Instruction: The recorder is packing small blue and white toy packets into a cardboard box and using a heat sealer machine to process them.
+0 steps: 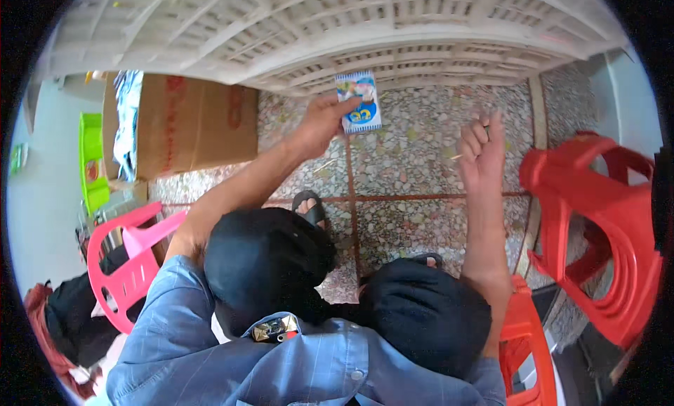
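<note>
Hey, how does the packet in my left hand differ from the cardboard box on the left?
Color: the packet is mostly blue and white with striped ends, while the cardboard box is brown with reddish printing.
Size: the packet is small, pinched in one hand; the cardboard box is far larger.
Position: your left hand holds the packet, while the cardboard box stands off to the left.
Both carry printing.

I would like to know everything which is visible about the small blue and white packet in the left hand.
The packet is flat and rectangular, with striped bands along top and bottom, a colourful picture above, and a blue patch with yellow lettering below. Its material, perhaps film or card, is unclear. Its printed face is toward the camera, nearly upright in view. The left hand grips its left side, thumb across the front.
</note>
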Action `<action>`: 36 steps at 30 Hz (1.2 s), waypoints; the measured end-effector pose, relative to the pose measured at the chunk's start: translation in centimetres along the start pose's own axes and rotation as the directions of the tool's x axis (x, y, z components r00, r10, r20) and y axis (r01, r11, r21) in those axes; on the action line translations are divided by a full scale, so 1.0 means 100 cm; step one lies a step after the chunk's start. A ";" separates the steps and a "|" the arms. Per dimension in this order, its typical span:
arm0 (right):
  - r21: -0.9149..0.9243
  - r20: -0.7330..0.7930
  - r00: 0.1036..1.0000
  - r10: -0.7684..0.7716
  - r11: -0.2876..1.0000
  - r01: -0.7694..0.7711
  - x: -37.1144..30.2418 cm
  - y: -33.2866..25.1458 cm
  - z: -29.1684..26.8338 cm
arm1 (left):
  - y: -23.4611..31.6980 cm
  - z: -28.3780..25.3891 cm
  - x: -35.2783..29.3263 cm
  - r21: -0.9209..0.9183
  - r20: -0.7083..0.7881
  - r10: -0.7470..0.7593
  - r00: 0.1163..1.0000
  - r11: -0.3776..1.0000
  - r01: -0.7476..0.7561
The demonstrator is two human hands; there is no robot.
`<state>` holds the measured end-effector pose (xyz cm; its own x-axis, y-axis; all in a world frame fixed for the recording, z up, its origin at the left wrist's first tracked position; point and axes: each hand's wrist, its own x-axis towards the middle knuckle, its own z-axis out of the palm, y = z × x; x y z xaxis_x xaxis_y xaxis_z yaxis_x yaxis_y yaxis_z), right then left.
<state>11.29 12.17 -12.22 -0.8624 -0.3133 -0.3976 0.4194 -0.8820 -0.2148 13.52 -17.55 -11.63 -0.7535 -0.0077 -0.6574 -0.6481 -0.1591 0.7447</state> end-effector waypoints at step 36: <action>-0.786 0.038 0.485 -0.874 0.273 0.554 -0.101 -0.088 0.179 | 0.136 0.317 -0.082 -0.619 0.455 0.148 0.878 0.761 0.193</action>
<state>11.23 16.80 9.60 -0.7953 0.6055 0.0290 -0.1407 -0.1379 -0.9804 7.40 11.62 7.59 -0.8076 0.4188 -0.4151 -0.5702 -0.7340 0.3688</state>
